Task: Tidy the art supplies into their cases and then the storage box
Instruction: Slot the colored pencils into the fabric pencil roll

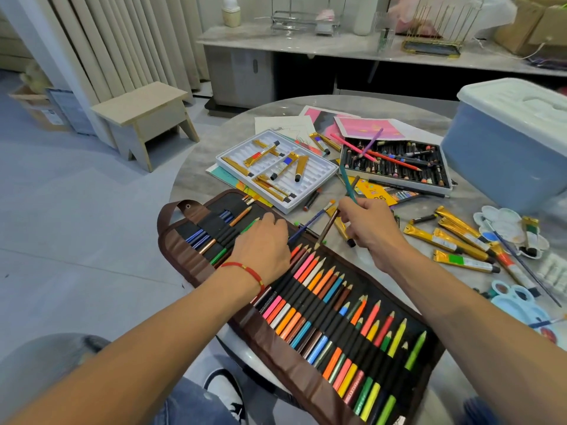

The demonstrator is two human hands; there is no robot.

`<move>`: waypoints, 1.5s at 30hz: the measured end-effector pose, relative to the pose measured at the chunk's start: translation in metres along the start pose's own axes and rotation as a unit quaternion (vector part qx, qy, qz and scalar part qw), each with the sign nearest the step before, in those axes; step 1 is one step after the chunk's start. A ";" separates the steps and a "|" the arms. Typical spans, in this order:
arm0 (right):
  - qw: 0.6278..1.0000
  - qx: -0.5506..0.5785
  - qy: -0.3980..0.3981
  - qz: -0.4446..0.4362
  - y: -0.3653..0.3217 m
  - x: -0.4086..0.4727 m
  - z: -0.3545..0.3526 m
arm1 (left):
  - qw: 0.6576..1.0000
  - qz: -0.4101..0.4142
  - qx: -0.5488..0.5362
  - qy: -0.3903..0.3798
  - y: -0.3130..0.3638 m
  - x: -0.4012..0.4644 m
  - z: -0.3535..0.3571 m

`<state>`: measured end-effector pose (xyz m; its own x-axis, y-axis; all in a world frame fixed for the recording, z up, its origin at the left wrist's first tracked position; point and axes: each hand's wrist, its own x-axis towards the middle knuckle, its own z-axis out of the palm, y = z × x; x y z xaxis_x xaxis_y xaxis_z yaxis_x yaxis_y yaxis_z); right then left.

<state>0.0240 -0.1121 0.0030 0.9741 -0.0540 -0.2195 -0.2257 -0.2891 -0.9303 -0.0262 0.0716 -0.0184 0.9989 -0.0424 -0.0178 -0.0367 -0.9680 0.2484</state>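
A brown roll-up pencil case (190, 262) lies open across the near edge of the round table, its loops filled with coloured pencils (331, 305). My left hand (264, 243) presses flat on the case's upper left part. My right hand (368, 222) is shut on a teal pencil (346, 182) pointing up and a brown pencil (326, 230) whose tip points down at the case. A white tray (319, 174) holds several gold paint tubes (277, 168). A black box of oil pastels (395, 165) has loose pencils across it. The blue storage box (503, 151) stands at the right, lid on.
Loose gold paint tubes (454, 240) lie at the right with brushes, a white palette (509, 228) and a light blue palette (518, 302). Paper sheets (365, 125) lie behind the trays. A wooden stool (144, 115) stands on the floor to the left.
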 end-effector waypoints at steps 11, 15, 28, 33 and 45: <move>0.960 -0.187 -0.148 -0.147 -0.010 -0.002 -0.018 | 0.996 0.034 -0.051 0.065 -0.026 -0.010 0.001; 0.916 -0.243 -0.315 -0.039 -0.011 0.005 -0.030 | 0.992 0.081 -0.023 0.095 -0.054 -0.027 0.021; 0.819 -0.395 -0.394 -0.133 -0.044 0.047 -0.003 | 0.989 0.116 -0.057 0.074 -0.067 -0.031 0.033; 0.793 -0.444 -0.398 -0.122 -0.051 0.063 0.011 | 0.986 0.121 -0.080 0.087 -0.068 -0.032 0.037; 0.929 -0.319 -0.115 -0.146 -0.004 0.058 0.011 | 0.986 0.118 -0.077 0.091 -0.067 -0.033 0.034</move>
<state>0.0808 -0.1033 -0.0096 0.9471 0.3013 -0.1103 0.1739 -0.7710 -0.6126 -0.0575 0.1299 -0.0673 0.9523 -0.2030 0.2277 -0.2774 -0.8867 0.3698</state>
